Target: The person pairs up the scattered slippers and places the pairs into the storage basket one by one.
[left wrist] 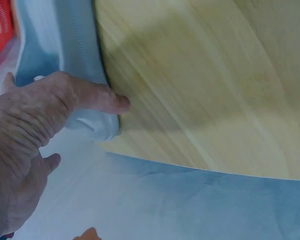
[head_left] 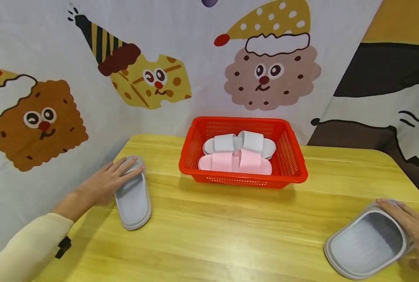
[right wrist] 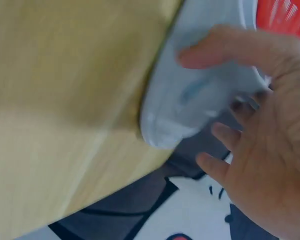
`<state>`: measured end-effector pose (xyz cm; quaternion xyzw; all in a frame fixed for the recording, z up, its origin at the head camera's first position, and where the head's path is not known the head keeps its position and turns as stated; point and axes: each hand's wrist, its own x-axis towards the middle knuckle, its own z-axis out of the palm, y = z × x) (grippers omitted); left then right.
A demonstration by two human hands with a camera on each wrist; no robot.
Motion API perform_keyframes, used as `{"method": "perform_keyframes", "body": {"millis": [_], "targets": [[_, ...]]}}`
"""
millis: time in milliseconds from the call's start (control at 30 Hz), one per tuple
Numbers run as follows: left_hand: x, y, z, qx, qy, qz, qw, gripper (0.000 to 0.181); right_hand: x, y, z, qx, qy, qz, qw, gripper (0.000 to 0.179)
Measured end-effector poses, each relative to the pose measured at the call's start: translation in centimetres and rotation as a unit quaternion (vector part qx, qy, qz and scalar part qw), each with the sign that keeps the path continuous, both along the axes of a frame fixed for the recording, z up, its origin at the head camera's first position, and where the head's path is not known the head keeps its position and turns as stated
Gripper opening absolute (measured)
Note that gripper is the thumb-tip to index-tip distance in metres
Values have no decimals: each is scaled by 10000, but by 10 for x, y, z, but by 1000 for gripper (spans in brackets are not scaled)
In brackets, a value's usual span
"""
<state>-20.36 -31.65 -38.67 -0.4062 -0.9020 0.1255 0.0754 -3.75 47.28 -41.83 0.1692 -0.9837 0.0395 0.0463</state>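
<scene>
On the left of the table lies a grey slipper (head_left: 133, 203), sole down, its toe toward the back. My left hand (head_left: 105, 182) is over that toe with fingers fairly straight; in the left wrist view one digit stretches across the slipper's upper (left wrist: 82, 55). At the right a second grey slipper (head_left: 361, 244) has its opening facing the head camera. My right hand (head_left: 414, 231) is at its toe, fingers spread and loosely extended. In the right wrist view the thumb reaches over the upper (right wrist: 190, 95), while the other fingers stand apart beside it, slightly blurred.
A red plastic basket (head_left: 242, 178) stands at the table's back middle. Inside are a white pair of slippers (head_left: 225, 143) and a pink pair of slippers (head_left: 221, 161), lying side by side. Behind the wooden table (head_left: 230, 231) hangs a cartoon-printed cloth (head_left: 202, 78).
</scene>
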Motion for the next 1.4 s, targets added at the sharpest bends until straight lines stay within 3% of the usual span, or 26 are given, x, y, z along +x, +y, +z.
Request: {"method": "perform_keyframes", "body": {"millis": [100, 233, 333, 400, 500, 667, 900, 1067, 1233, 1400], "targets": [[-5, 0, -5, -225, 116, -196, 9995, 119, -3, -11, 1, 287, -225, 3, 9993, 153], [-12, 2, -6, -433, 319, -449, 9975, 125, -9, -21, 8, 258, 355, 693, 9966, 146], [-14, 4, -3, -572, 299, -536, 9965, 121, -9, -22, 9, 317, 560, 844, 9944, 139], [-15, 5, -1, -629, 266, -559, 9961, 115, -7, -23, 8, 379, 563, 627, 9957, 139], [-17, 8, 1, -656, 198, -589, 9959, 112, -3, -25, 2, 454, 422, -34, 9981, 141], [-18, 11, 1, -547, 12, -525, 9971, 115, 1, -31, -2, 430, 211, -839, 9953, 140], [-14, 13, 2, -65, -86, -294, 9995, 120, -3, -41, 9, 559, 465, -762, 9944, 145], [-9, 17, 0, 229, -241, -258, 9991, 121, 0, -51, 12, 142, 586, -530, 9968, 142], [-3, 20, -2, 499, -97, -393, 9979, 121, 0, -61, 17, -3, 912, -143, 9957, 137], [0, 25, -4, 719, 98, -357, 9967, 122, -2, -69, 23, 89, 1035, -90, 9945, 138]]}}
